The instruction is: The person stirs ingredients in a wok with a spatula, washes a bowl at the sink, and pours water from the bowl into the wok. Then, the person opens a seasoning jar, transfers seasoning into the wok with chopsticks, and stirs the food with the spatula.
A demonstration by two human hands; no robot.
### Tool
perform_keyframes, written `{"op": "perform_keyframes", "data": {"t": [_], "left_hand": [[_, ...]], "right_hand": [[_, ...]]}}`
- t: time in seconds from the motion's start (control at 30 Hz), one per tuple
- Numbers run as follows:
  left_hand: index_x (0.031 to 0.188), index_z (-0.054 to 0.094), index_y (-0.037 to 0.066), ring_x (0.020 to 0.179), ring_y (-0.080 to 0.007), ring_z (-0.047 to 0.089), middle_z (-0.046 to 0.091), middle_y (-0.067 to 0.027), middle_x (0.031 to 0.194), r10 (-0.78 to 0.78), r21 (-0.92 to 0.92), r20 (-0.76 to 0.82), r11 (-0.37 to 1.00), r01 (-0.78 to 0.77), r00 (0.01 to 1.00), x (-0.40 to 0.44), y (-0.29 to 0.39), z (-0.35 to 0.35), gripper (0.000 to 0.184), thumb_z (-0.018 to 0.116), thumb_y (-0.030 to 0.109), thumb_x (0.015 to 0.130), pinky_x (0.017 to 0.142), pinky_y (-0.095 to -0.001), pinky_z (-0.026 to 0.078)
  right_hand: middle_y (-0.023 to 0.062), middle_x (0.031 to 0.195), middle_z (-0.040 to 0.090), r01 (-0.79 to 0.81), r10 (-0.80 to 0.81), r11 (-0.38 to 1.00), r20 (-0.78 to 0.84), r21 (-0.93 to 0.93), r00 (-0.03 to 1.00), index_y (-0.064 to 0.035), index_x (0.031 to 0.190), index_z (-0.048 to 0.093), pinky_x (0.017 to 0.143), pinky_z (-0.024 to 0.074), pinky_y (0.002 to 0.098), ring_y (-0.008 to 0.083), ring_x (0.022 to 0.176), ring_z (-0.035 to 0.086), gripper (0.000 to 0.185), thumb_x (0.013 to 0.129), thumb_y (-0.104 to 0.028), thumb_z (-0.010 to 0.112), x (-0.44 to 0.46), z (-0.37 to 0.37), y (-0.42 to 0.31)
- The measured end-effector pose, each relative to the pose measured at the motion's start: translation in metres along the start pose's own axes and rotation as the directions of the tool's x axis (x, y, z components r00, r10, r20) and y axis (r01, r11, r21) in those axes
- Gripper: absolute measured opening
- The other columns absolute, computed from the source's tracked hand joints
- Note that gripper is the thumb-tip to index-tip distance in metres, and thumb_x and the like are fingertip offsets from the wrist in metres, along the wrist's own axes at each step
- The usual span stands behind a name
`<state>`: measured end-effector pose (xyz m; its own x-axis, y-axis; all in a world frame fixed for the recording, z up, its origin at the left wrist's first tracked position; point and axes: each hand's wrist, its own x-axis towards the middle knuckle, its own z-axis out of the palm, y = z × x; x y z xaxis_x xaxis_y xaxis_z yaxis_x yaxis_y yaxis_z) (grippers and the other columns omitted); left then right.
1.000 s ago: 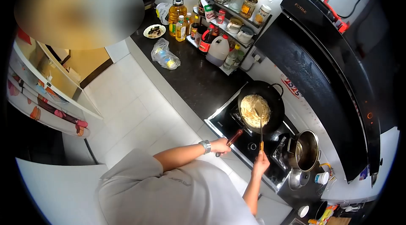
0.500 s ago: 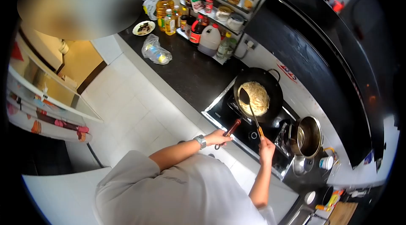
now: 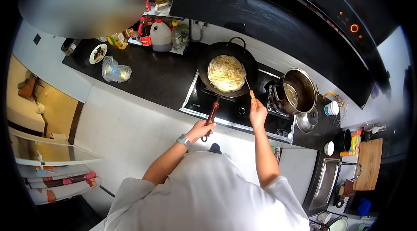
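A black wok [image 3: 249,58] sits on the left burner with a flat round mass of pale noodles [image 3: 226,73] inside it. My left hand [image 3: 200,130], with a metal watch at the wrist, is wrapped round the wok's reddish-brown handle [image 3: 213,113]. Closed on the orange grip of a long metal spatula [image 3: 253,96] is my right hand [image 3: 258,113]. The spatula's shaft reaches to the wok's right side, along the edge of the noodles. Its head is hard to make out there.
Right of the wok stands a large steel pot [image 3: 299,90], with a glass lid [image 3: 307,120] beside it. A range hood [image 3: 260,18] hangs above. On the left counter lie a plastic bag [image 3: 115,70] and a plate of food [image 3: 98,53]. A sink [image 3: 326,183] is at lower right.
The view has turned and shifted. The spatula's dark head lay over the noodles' left part; now its shaft is at their right edge. Both hands keep their holds.
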<state>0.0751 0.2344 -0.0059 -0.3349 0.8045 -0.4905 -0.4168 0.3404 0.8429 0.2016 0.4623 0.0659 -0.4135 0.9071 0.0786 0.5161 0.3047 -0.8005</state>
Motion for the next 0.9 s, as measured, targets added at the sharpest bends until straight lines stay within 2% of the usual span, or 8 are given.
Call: {"op": "perform_keyframes", "data": {"t": [0.1,0.23,0.37,0.4,0.53,0.67,0.9], "left_hand": [[0.092,0.058,0.006,0.063,-0.0093,0.058,0.060,-0.0013,0.073,0.002,-0.010,-0.001,1.000,-0.002,1.000,0.002,0.000,-0.001,0.027,0.065,0.032,0.095,0.060,-0.0242,0.048],[0.094,0.058,0.005,0.064,-0.0095,0.058,0.061,-0.0018,0.074,-0.007,0.028,-0.002,1.000,0.007,1.000,0.002,0.000,0.001,0.026,0.064,0.031,0.095,0.061,-0.0245,0.049],[0.095,0.058,0.005,0.066,-0.0093,0.059,0.061,-0.0014,0.076,-0.019,0.018,-0.019,1.000,0.019,1.000,0.000,-0.001,0.001,0.026,0.064,0.030,0.095,0.062,-0.0242,0.050],[0.095,0.058,0.005,0.067,-0.0093,0.059,0.061,-0.0012,0.076,-0.011,0.008,-0.025,1.000,0.011,1.000,0.001,0.000,0.001,0.025,0.064,0.030,0.095,0.062,-0.0241,0.050],[0.095,0.058,0.006,0.069,-0.0092,0.059,0.061,-0.0009,0.077,0.006,0.024,-0.016,1.000,-0.006,1.000,-0.001,0.004,0.002,0.024,0.065,0.029,0.095,0.064,-0.0241,0.050],[0.094,0.058,0.006,0.068,-0.0090,0.059,0.061,-0.0007,0.077,-0.003,0.017,-0.025,1.000,0.003,1.000,0.001,0.000,0.001,0.024,0.064,0.029,0.095,0.064,-0.0241,0.050],[0.091,0.059,0.006,0.067,-0.0081,0.058,0.061,0.0001,0.076,0.027,0.064,-0.024,0.998,-0.026,0.999,-0.001,0.001,-0.001,0.024,0.064,0.029,0.095,0.063,-0.0242,0.049]], "right_hand": [[0.0235,0.085,0.068,0.052,-0.057,0.995,-0.060,-0.081,0.997,-0.0080,0.112,0.069,0.073,0.0516,0.0443,0.0411,0.083,0.067,0.029,0.094,-0.028,0.058,0.017,0.010,0.008],[0.0228,0.085,0.068,0.045,-0.051,0.986,-0.034,-0.160,0.998,-0.0086,0.108,0.069,0.074,0.0516,0.0468,0.0424,0.084,0.066,0.026,0.094,-0.027,0.058,0.018,0.020,-0.005],[0.0247,0.082,0.067,0.044,-0.037,0.991,0.053,-0.127,0.998,-0.0059,0.105,0.069,0.073,0.0518,0.0475,0.0432,0.083,0.066,0.026,0.093,-0.026,0.059,0.006,0.030,-0.011],[0.0251,0.081,0.067,0.052,-0.048,0.996,0.056,-0.067,0.997,-0.0058,0.106,0.069,0.071,0.0519,0.0469,0.0433,0.082,0.066,0.025,0.093,-0.025,0.059,-0.001,0.032,-0.013],[0.0264,0.082,0.066,0.135,-0.126,0.989,0.137,-0.059,0.983,-0.0047,0.109,0.069,0.070,0.0520,0.0465,0.0439,0.081,0.065,0.028,0.092,-0.025,0.061,-0.023,0.027,-0.019],[0.0263,0.084,0.067,0.100,-0.076,0.991,0.225,-0.093,0.971,-0.0044,0.112,0.069,0.072,0.0529,0.0444,0.0414,0.082,0.067,0.031,0.091,-0.027,0.062,-0.031,-0.002,-0.026],[0.0233,0.084,0.069,0.187,-0.152,0.979,0.306,-0.086,0.940,-0.0004,0.114,0.068,0.068,0.0535,0.0350,0.0307,0.074,0.071,0.035,0.089,-0.025,0.067,-0.024,-0.072,-0.035]]}}
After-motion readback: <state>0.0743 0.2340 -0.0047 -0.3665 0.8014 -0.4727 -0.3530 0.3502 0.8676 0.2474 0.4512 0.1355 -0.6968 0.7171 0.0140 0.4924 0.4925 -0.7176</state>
